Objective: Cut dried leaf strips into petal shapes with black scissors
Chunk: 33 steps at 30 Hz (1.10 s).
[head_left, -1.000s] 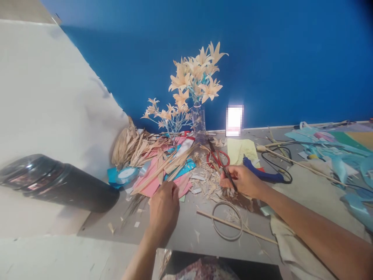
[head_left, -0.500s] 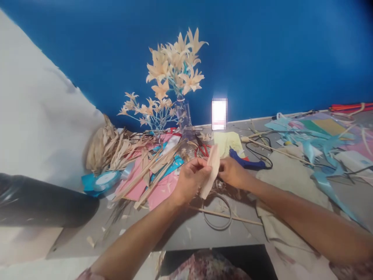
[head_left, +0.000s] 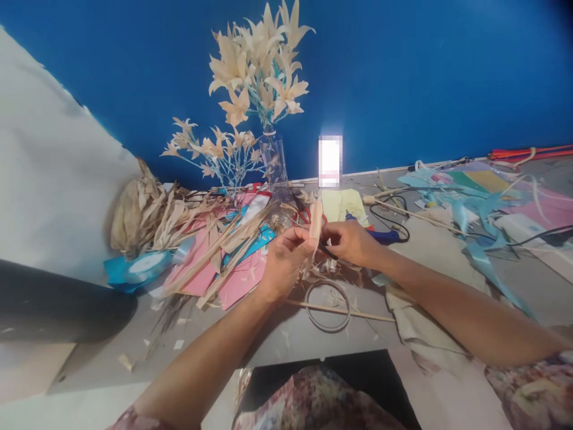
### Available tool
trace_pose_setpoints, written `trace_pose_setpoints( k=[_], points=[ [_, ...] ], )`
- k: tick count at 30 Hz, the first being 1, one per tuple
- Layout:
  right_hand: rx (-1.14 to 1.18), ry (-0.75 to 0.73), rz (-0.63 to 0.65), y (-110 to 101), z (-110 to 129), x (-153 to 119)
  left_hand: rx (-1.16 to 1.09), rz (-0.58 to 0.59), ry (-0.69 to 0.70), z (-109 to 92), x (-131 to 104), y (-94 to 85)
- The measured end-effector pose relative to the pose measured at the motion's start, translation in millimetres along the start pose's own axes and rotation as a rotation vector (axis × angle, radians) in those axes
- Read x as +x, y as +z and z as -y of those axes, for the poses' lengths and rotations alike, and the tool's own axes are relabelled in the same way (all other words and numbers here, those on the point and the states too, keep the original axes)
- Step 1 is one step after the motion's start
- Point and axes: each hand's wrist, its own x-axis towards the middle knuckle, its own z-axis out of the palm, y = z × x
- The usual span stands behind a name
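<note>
Between its thumb and fingers my left hand (head_left: 290,258) pinches a pale, petal-shaped strip of dried husk (head_left: 316,222), which stands upright. Just to its right, close to the strip, is my right hand (head_left: 351,242), its fingers curled closed. A dark edge shows by the right fingertips, but what they hold is too hidden to name. Below both hands a grey ring (head_left: 328,328) lies on the table over a thin stick (head_left: 369,315). Behind my right hand is a blue glue gun (head_left: 385,237), partly covered, near a yellow paper (head_left: 342,205).
Husk flowers (head_left: 264,65) stand in a clear bottle (head_left: 274,161) against the blue wall. Dried husks (head_left: 134,209), pink paper (head_left: 197,266) and a blue ribbon roll (head_left: 147,266) lie left. A folded beige cloth (head_left: 439,257) and light-blue ribbons (head_left: 487,239) lie right.
The husk strip has turned and now appears narrower, more edge-on. Both hands have shifted slightly left and up in view. The whole scene has moved left as the head tilted.
</note>
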Motion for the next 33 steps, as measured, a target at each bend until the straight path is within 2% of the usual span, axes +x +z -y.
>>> trace_pose_setpoints(
  k=[3,8,12,16,18,21,26,29,31,33],
  points=[
    [-0.209,-0.083,0.01,0,0,-2,-0.092,0.009,-0.036,2,0,-0.4],
    [-0.268,-0.144,0.167,-1,-8,2,-0.229,-0.016,-0.08,6,0,1.4],
    [-0.202,-0.094,0.275,-3,-8,4,-0.252,-0.057,-0.129,6,-1,-0.6],
    [0.052,-0.005,0.417,1,-6,2,-0.269,-0.163,-0.109,7,1,-4.7],
    [0.152,0.088,0.371,5,-3,0,-0.191,-0.229,-0.1,9,1,-6.4],
    [0.127,0.177,0.324,11,5,-1,0.046,-0.272,-0.083,15,1,-8.3],
    [-0.331,0.183,0.163,14,14,-5,0.318,-0.301,-0.05,20,4,-14.2],
    [-0.482,0.142,0.179,12,13,-7,0.425,-0.296,-0.049,19,7,-19.3],
    [-0.473,0.143,0.165,8,13,-7,0.487,-0.288,-0.04,18,8,-22.0],
    [-0.34,0.156,0.136,5,13,-6,0.517,-0.267,-0.044,18,8,-23.3]
  ],
)
